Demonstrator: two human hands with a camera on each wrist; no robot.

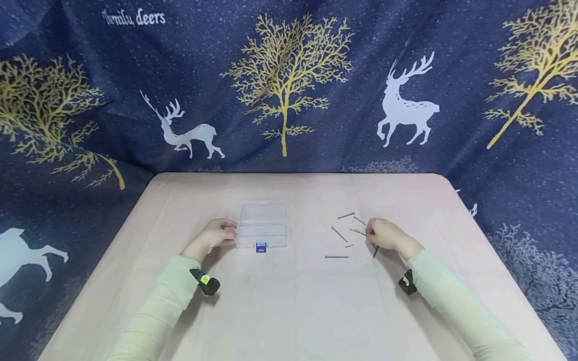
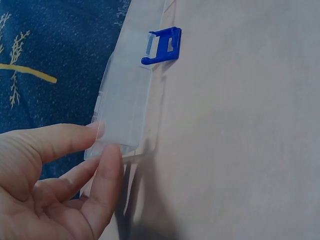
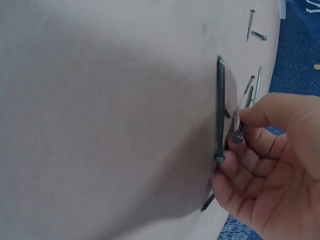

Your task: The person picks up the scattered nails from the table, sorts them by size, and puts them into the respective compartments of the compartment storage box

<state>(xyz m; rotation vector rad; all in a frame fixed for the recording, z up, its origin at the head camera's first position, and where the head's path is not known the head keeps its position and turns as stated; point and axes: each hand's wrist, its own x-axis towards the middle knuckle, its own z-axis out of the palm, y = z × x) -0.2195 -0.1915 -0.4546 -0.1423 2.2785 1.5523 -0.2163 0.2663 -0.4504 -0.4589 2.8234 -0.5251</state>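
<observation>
Pinching, fingers bent: left hand [image 1: 211, 234], box [image 2: 125, 105]; right hand [image 1: 388, 235], nail [image 3: 241, 131].

Clear box [image 1: 273, 236]: see-through and colourless, lid and base alike.
Latch [image 1: 261, 248]: solid deep blue.
Nails [image 1: 336, 256]: dark to silvery grey, with a metallic sheen.
Desk [image 1: 293, 301]: plain pale pink-beige.
Sleeves [image 1: 149, 306]: plain pale mint green.
Wrist cameras [image 1: 211, 287]: black, marked with yellow-green.
Wall hanging [image 1: 334, 150]: navy flecked with white, printed with golden-yellow trees [image 1: 285, 95], white deer [image 1: 408, 109] and white lettering [image 1: 151, 18].
</observation>
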